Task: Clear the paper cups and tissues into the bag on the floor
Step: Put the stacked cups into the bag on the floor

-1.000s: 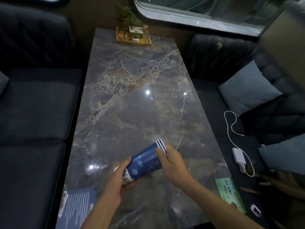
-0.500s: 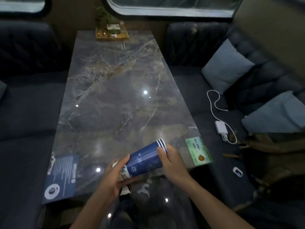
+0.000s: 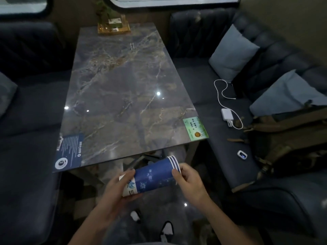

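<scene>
A stack of blue paper cups [image 3: 152, 175] with white rims lies sideways in the air, below the near edge of the marble table [image 3: 116, 96]. My left hand [image 3: 116, 190] grips its narrow white base end. My right hand [image 3: 189, 181] grips the wide rim end. The cups are over the dark floor in front of me. I see no tissues and no bag in this view.
Dark sofas flank the table. On the right sofa lie a white charger with cable [image 3: 227, 114], two cushions, a small device [image 3: 242, 154] and a tan backpack [image 3: 290, 138]. A wooden tray with a plant [image 3: 113, 26] stands at the far end. Blue [image 3: 70, 151] and green [image 3: 194, 128] cards lie on the near corners.
Both hands have pulled the cup stack back off the tabletop, toward me and down over the floor. My view has backed away from the table.
</scene>
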